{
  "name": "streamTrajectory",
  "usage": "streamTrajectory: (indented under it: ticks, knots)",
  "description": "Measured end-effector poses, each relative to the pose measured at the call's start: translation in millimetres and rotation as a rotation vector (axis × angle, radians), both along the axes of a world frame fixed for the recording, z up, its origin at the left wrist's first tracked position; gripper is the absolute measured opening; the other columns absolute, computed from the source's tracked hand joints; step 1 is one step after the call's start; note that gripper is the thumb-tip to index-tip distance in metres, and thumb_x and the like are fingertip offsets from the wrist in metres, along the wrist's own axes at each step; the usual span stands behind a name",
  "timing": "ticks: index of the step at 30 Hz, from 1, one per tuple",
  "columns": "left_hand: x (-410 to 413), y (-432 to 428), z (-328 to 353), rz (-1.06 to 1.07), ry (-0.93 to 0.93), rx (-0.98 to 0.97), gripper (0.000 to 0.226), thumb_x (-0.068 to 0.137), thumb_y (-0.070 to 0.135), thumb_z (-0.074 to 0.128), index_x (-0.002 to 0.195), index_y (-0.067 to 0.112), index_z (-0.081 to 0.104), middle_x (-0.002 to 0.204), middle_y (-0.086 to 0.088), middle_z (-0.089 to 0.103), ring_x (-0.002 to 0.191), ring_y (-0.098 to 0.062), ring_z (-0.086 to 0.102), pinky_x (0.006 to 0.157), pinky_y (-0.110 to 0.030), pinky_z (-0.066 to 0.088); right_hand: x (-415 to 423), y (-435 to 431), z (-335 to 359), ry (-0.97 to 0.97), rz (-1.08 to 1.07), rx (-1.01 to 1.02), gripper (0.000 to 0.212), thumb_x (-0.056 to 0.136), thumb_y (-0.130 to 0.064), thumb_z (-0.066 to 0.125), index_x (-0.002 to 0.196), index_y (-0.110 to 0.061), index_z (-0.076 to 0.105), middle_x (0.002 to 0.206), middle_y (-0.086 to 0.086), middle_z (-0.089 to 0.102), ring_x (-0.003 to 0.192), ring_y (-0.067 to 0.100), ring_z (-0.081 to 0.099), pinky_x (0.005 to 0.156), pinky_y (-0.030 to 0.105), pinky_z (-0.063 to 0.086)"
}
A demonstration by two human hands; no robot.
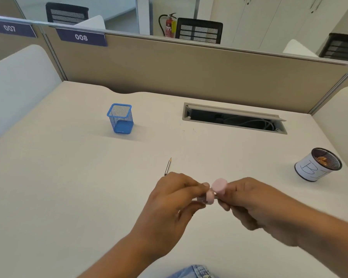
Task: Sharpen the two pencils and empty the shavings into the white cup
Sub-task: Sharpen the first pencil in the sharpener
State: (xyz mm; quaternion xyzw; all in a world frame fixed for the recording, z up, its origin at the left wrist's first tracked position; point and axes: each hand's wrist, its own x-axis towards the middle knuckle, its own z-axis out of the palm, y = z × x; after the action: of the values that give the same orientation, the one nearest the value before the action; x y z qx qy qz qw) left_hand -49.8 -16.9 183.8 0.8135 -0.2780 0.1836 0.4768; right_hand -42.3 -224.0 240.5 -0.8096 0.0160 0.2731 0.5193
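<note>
Both hands (175,199) (247,199) meet above the desk (grips pinching pink sharpener (215,190) halves).

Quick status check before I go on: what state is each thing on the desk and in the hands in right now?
Pink plastic sharpener: off the desk, gripped by both hands, apparently in two parts.
Left hand: grip closed on the sharpener's lower part.
Right hand: grip closed on its round pink part.
Short pencil: lying flat, tip pointed.
White-wrapped mesh cup: upright, shavings inside.
Blue mesh holder: upright, empty.
Desk cable hatch: open.
</note>
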Motion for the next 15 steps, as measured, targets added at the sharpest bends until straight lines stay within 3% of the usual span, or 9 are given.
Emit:
streamTrajectory:
  ticks: [1,3,6,8,10,12,15]
  knots:
    - [-0.8,-0.5,0.5,-0.006,-0.037,0.015,0.025,0.088,0.018,0.069,0.112,0.021,0.068,0.105,0.013,0.061,0.098,-0.009,0.061,0.082,-0.029,0.05,1.4,-1.8,4.6,0.071,0.023,0.037,0.045,0.092,-0.052,0.058,0.061,-0.019,0.057,0.049,-0.004,0.026,0.047,0.016,0.018,0.044,0.02,0.019]
    - [-0.9,-0.8,3.6,-0.005,-0.019,-0.004,0.026,0.087,0.018,0.07,0.113,0.02,0.067,0.104,0.013,0.06,0.099,-0.006,0.06,0.082,-0.028,0.05,3.7,-2.9,8.8,0.011,0.104,-0.012,0.051,0.088,-0.063,0.056,0.065,-0.017,0.06,0.052,-0.001,0.027,0.049,0.017,0.02,0.046,0.022,0.02]
    - [0.7,3.5,14.0,-0.022,0.139,-0.002,0.031,0.089,0.026,0.068,0.119,0.026,0.063,0.105,0.014,0.058,0.099,-0.01,0.059,0.082,-0.018,0.045,-1.9,-1.5,10.9,-0.345,0.17,-0.169,0.039,0.092,-0.06,0.052,0.084,-0.025,0.067,0.059,0.001,0.042,0.054,0.013,0.032,0.05,0.026,0.028]
    - [3.2,8.9,19.7,-0.063,0.224,0.013,0.03,0.091,0.031,0.064,0.121,0.029,0.061,0.105,0.017,0.059,0.102,-0.012,0.059,0.084,-0.013,0.042,-5.5,-4.7,8.3,-0.566,0.222,-0.255,0.021,0.094,-0.048,0.051,0.096,-0.031,0.063,0.06,-0.008,0.05,0.052,0.006,0.036,0.05,0.019,0.031]
    - [7.3,13.6,24.2,-0.105,0.328,0.021,0.03,0.09,0.029,0.066,0.12,0.029,0.063,0.103,0.017,0.063,0.102,-0.009,0.061,0.085,-0.011,0.043,-5.4,-7.7,8.9,-0.786,0.292,-0.405,0.01,0.097,-0.038,0.049,0.095,-0.035,0.059,0.067,-0.017,0.052,0.057,0.007,0.043,0.052,0.017,0.034]
    - [12.0,16.8,27.2,-0.152,0.527,0.023,0.03,0.088,0.029,0.071,0.117,0.029,0.067,0.103,0.016,0.067,0.1,-0.005,0.064,0.088,-0.019,0.05,-5.7,-6.9,9.9,-0.946,0.388,-0.527,0.014,0.097,-0.03,0.05,0.098,-0.024,0.063,0.074,-0.017,0.049,0.062,0.006,0.042,0.055,0.019,0.036]
    - [14.1,17.0,28.3,-0.193,0.727,0.043,0.023,0.086,0.033,0.072,0.109,0.031,0.071,0.098,0.011,0.072,0.094,-0.005,0.067,0.087,-0.03,0.054,-2.9,-6.9,6.0,-1.137,0.446,-0.646,0.028,0.097,-0.025,0.049,0.093,-0.008,0.071,0.071,0.001,0.054,0.059,0.02,0.045,0.049,0.031,0.038]
